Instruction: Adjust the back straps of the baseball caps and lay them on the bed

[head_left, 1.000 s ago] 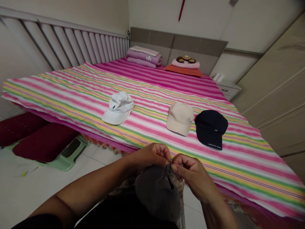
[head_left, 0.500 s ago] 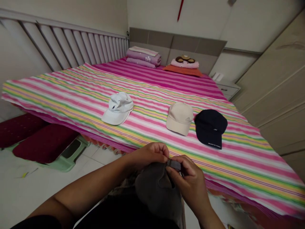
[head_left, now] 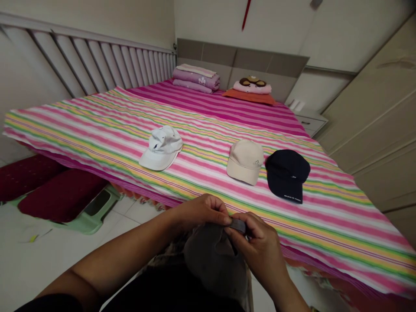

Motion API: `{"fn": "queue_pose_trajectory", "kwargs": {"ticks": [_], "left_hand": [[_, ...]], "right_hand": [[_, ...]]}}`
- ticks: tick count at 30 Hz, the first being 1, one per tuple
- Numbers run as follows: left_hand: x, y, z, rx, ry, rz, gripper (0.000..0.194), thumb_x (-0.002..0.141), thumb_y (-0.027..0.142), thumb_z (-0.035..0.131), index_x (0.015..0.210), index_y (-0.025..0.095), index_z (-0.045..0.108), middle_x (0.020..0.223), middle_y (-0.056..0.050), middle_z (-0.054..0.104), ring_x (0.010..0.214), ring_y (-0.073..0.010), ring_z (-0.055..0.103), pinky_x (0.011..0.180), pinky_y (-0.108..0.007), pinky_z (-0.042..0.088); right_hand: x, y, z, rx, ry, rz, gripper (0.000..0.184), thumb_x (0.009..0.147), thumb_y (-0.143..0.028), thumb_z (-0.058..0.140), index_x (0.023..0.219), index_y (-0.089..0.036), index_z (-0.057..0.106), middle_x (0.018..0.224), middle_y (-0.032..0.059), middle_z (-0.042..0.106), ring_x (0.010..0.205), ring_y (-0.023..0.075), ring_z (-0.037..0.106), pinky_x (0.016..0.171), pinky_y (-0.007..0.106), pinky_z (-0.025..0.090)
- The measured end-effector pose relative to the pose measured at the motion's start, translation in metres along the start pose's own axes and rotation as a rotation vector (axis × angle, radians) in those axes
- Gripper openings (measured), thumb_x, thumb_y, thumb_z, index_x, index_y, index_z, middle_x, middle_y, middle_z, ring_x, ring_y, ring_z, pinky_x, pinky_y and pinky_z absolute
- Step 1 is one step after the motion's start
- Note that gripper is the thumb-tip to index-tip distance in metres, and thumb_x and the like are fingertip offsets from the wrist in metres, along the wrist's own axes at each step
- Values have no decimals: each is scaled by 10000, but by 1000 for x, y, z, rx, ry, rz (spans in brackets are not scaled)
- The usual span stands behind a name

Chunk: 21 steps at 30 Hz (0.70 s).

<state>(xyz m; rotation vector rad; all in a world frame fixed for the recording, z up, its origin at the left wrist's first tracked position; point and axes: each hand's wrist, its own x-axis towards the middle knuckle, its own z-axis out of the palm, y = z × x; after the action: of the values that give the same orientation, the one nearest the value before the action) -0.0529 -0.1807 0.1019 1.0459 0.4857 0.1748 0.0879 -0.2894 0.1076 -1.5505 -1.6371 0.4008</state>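
Head camera shows a grey cap point(head_left: 212, 260) below both hands point(head_left: 202, 212) point(head_left: 264, 245), strap point(head_left: 238, 225) pinched.

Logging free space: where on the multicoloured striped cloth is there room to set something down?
The striped cloth is bare left of the white cap, between it and the beige cap, and right of the navy cap. Crowded: the sliver between beige and navy caps, and by the near edge, where left hand and right hand hold the gray cap.

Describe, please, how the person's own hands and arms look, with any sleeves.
The left hand and right hand are ungloved; no watch or bracelet shows. A black sleeve ends on the left arm; no right sleeve is in view.
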Motion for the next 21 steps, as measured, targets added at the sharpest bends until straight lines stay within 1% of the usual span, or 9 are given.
{"fn": "queue_pose_trajectory", "kwargs": {"ticks": [3, 6, 10, 13, 18, 21], "left_hand": [[1, -2, -1, -73, 3, -21, 233, 564, 276, 729, 645, 109, 588, 526, 23, 554, 423, -46, 453, 429, -171, 310], [2, -3, 0, -92, 18, -12, 222, 555, 257, 724, 628, 108, 578, 536, 24, 551, 429, -40, 453, 426, -161, 310], [1, -2, 2, -79, 59, 8, 209, 575, 256, 702, 646, 116, 565, 547, 33, 545, 428, -31, 442, 424, -154, 306], [1, -1, 2, -49, 67, -5, 205, 599, 274, 681, 678, 118, 573, 536, 36, 538, 413, -32, 428, 413, -158, 293], [1, 3, 4, 9, 50, 5, 215, 558, 267, 699, 639, 112, 572, 516, 37, 528, 410, -30, 408, 412, -162, 270], [1, 2, 4, 1, 41, -1, 212, 542, 265, 699, 618, 114, 570, 507, 39, 520, 411, -32, 399, 417, -166, 264]], "right_hand": [[0, -1, 0, 8, 6, 5, 106, 727, -217, 626, 832, -216, 608, 734, 10, 626, 661, 162, 580, 584, 260, 440], [1, -1, 0, 10, 8, -3, 107, 728, -219, 623, 834, -214, 612, 739, 14, 632, 666, 166, 584, 589, 263, 444], [1, 0, 0, -7, 16, 3, 98, 733, -216, 615, 831, -218, 608, 732, 8, 624, 663, 164, 578, 585, 262, 439], [1, 0, 0, -9, 6, 7, 100, 737, -216, 615, 836, -220, 603, 737, 5, 617, 670, 161, 575, 589, 261, 437], [2, 0, 0, -38, -6, -22, 104, 740, -219, 614, 843, -218, 599, 742, 9, 616, 676, 164, 573, 594, 264, 431], [1, 0, -1, -51, -7, -18, 100, 740, -224, 616, 839, -221, 598, 743, 8, 612, 676, 162, 567, 596, 265, 426]]}}
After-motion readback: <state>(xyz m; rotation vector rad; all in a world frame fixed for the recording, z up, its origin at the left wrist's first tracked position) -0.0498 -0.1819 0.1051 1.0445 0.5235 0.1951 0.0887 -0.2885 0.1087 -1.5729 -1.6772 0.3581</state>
